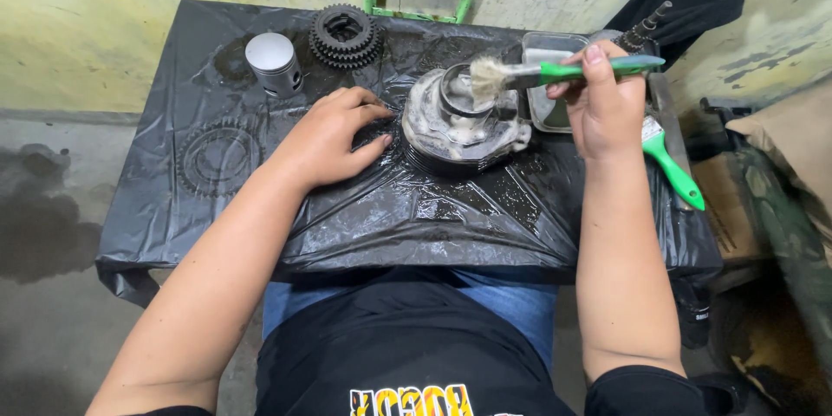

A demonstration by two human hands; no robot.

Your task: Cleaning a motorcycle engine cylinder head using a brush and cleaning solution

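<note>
**Brush Cleaning of a Round Metal Part on a Covered Table**

The round metal part (464, 126) sits near the middle of the table (173, 234), which is covered in wet black plastic sheet (416, 217). The part is coated in grey-white foam, and a short cylindrical section rises from its centre.

The right hand (607, 100) is closed around the green handle of a paintbrush (555, 74), fingers wrapped fully. The bristles rest on the upper rim of the part's central cylinder.

The left hand (334, 134) lies flat on the sheet just beside the part, fingers spread and lightly curled. It grips nothing. Its fingertips are near or touching the part's left edge; contact cannot be confirmed.

Handling judgement: the part appears to be solid metal, hence heavy and rigid. The foam and wet film probably make it slippery. The broad outer rim looks like the safest hold; the slick central cylinder offers less purchase.

Adjacent items: a silver piston (273, 61) and a stacked gear (345, 35) stand at the far left, well apart from the part. A flat gear (217, 156) lies left of the left hand. A second green-handled brush (672, 169) lies at the right edge, beside a clear tray (542, 48).
</note>
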